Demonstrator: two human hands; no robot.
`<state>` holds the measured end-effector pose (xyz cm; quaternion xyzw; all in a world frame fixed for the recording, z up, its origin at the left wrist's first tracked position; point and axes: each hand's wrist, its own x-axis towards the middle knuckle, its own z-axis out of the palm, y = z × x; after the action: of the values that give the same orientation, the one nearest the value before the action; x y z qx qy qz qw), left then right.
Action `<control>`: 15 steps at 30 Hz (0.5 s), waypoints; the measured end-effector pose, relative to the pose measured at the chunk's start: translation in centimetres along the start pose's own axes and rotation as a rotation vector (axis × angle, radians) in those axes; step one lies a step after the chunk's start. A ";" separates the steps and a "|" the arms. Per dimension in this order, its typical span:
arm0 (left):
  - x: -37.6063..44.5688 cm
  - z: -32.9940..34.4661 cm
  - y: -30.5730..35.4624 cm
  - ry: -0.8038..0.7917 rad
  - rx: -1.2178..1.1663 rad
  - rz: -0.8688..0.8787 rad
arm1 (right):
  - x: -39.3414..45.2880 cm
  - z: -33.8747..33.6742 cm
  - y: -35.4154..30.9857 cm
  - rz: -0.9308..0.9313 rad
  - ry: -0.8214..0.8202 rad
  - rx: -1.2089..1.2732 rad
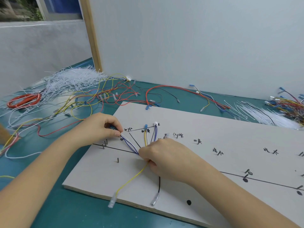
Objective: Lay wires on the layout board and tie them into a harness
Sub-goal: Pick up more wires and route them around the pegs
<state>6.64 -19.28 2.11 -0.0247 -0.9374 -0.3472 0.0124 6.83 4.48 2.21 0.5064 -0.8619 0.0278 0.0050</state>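
Thin, limp blue-and-white wires (130, 144) need pinching near the terminal, as the left hand (100, 127) does while the right hand (162, 155) clamps the bundle junction against the layout board (213, 191).

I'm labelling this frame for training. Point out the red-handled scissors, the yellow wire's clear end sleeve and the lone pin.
red-handled scissors (24, 99), head view, on the handle loop.
clear end sleeve (111, 202), head view, mid sleeve.
lone pin (118, 160), head view, on its shaft.

Your non-task stuff: teal tabletop (49, 203); white partition (197, 38) behind board, wooden post (92, 35) at its left edge; window (41, 7) top left.
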 end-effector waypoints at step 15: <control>1.2 1.2 -0.9 -0.002 -0.329 -0.101 | -0.2 -0.1 0.0 -0.004 0.016 0.035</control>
<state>5.43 -19.17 0.64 0.0202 -0.8680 -0.4961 -0.0102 6.89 4.62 2.27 0.5079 -0.8601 0.0472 0.0030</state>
